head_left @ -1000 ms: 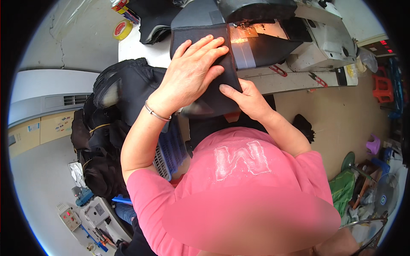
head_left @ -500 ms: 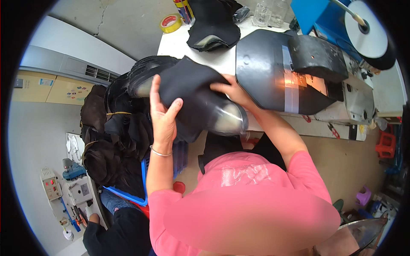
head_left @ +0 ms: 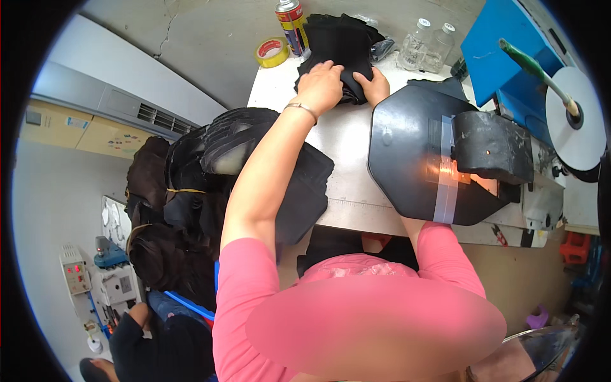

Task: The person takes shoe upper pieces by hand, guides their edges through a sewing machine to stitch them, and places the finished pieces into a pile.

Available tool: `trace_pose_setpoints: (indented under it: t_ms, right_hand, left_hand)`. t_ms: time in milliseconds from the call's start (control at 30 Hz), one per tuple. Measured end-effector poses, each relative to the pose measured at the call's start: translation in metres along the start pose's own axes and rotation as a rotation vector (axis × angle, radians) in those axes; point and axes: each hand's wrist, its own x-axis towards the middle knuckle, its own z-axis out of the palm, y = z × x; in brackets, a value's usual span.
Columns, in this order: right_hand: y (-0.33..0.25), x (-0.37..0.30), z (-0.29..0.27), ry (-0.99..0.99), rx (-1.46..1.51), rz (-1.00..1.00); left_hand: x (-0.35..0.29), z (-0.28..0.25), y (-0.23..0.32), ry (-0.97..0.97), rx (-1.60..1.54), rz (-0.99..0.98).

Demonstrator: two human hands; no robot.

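At the far side of the white table lies a pile of black fabric pieces (head_left: 337, 38). My left hand (head_left: 323, 84) rests on the pile's near left part, fingers stretched over the top piece. At the near right edge, my right hand (head_left: 375, 87) grips the pile's black fabric, thumb on top; its other fingers are partly hidden. A larger stack of black pieces with greyish patches (head_left: 226, 153) stands to the left, partly behind my left forearm. A flat black piece (head_left: 305, 191) juts out from that stack over the table's left side.
A sewing machine with a black cover plate (head_left: 407, 153) and a lit work area occupies the right. Yellow tape (head_left: 272, 52), a spray can (head_left: 291, 25) and two clear bottles (head_left: 414, 46) stand at the back. Tied dark bundles (head_left: 172, 254) fill the left; another person (head_left: 162, 344) sits lower left.
Both hands have moved away from me to the far pile. The black piece they held up in mid-air is no longer there, and the pile's greyish near end is now covered by black.
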Motion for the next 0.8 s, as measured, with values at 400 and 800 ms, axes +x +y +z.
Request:
trace_pose_setpoints:
  t_ms: [400,800]
  right_hand:
    - [-0.089,-0.192,-0.056,-0.026,-0.072,-0.514]
    - [-0.196,-0.197,0.056,-0.259,0.078,-0.751]
  left_hand:
    - [-0.141,-0.115,0.061,0.030,-1.099,0.362]
    - [-0.288,-0.193,0.105,0.291,-2.070,0.909]
